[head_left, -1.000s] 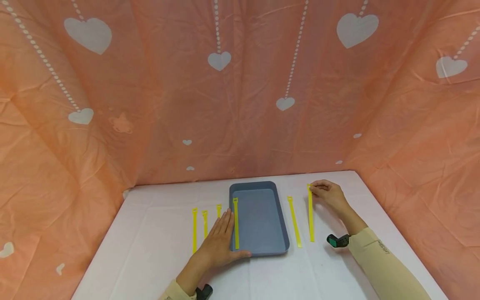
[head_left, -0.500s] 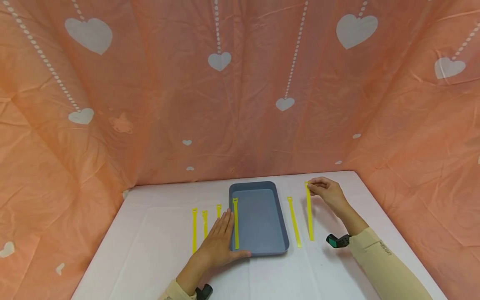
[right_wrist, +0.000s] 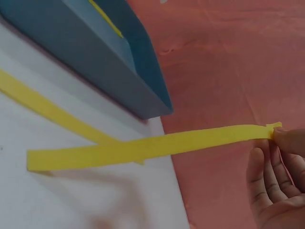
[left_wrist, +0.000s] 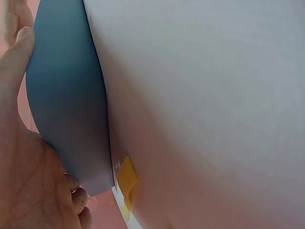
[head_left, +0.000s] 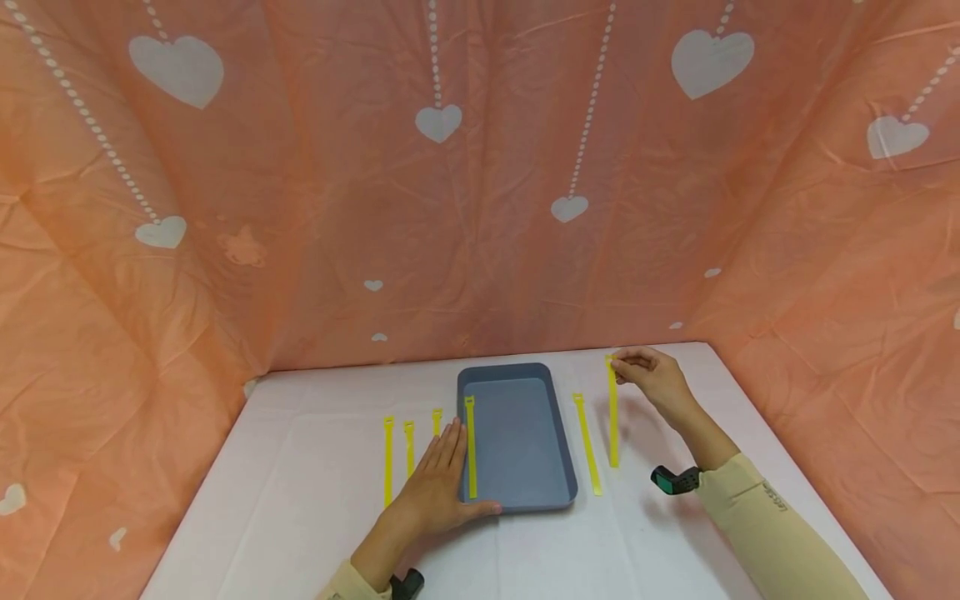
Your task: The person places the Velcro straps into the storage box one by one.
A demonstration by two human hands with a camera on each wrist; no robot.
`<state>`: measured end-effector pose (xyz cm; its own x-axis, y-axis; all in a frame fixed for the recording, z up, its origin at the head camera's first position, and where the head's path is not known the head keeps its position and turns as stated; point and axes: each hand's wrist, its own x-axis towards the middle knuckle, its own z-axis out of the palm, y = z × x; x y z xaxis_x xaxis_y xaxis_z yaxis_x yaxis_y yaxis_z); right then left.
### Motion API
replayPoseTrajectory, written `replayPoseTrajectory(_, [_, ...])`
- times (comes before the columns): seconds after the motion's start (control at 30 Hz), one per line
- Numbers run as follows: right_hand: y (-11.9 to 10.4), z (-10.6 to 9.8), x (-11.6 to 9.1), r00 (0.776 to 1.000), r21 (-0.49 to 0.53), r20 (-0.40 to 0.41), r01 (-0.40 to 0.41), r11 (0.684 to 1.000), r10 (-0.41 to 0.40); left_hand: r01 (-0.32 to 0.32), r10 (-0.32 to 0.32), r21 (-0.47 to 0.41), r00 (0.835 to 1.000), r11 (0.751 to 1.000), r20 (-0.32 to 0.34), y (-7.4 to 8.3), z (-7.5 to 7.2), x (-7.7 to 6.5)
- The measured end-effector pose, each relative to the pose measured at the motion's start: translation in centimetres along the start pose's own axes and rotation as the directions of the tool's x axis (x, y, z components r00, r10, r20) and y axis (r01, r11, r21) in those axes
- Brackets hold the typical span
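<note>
My right hand [head_left: 660, 385] pinches the slotted head end of a yellow hook-and-loop cable tie [head_left: 613, 421] between thumb and fingers. The tie hangs down at the right of the blue-grey tray [head_left: 521, 442]; in the right wrist view its strap [right_wrist: 105, 155] stretches over the white table. Another yellow tie [head_left: 587, 446] lies on the table between the held one and the tray. Inside the tray, along its left side, is one yellow tie [head_left: 472, 450]. Against the tray's left wall and near corner rests my left hand [head_left: 431, 496], fingers straight and thumb along the near edge.
Left of the tray lie three more yellow ties, the outermost tie [head_left: 388, 462] fully in sight and the others partly behind my left hand. The white table [head_left: 300, 500] is bounded by an orange curtain [head_left: 480, 250] with white hearts.
My right hand has risen and shifted slightly left, lifting the cable tie, whose lower end has moved up and toward the tray. My left hand and the tray have stayed put.
</note>
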<state>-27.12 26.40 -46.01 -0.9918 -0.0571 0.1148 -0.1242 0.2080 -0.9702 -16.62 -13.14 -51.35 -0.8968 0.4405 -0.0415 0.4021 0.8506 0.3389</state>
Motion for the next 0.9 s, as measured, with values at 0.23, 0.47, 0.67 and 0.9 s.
replayPoseTrajectory(0.23, [-1.4,0.5,-0.2,1.0,0.024,0.004,0.006,1.0,-0.007,0.003,-0.003,0.001,1.0,1.0,0.005,0.0,0.0,0.0])
replayPoseTrajectory(0.47, [-2.4,1.1,-0.4,0.999,0.037,0.013,0.038,0.999,-0.038,0.004,-0.004,-0.001,1.0,1.0,0.0,-0.1,0.0,0.1])
replayPoseTrajectory(0.67, [-2.9,1.9,-0.4,0.996,0.076,0.03,0.079,0.994,-0.082,0.004,-0.004,-0.004,1.0,1.0,0.002,-0.2,0.0,0.1])
replayPoseTrajectory(0.9, [-3.6,2.9,-0.3,0.996,0.127,0.053,0.067,0.99,-0.074,-0.002,0.002,-0.01,1.0,1.0,-0.001,-0.2,0.2,0.1])
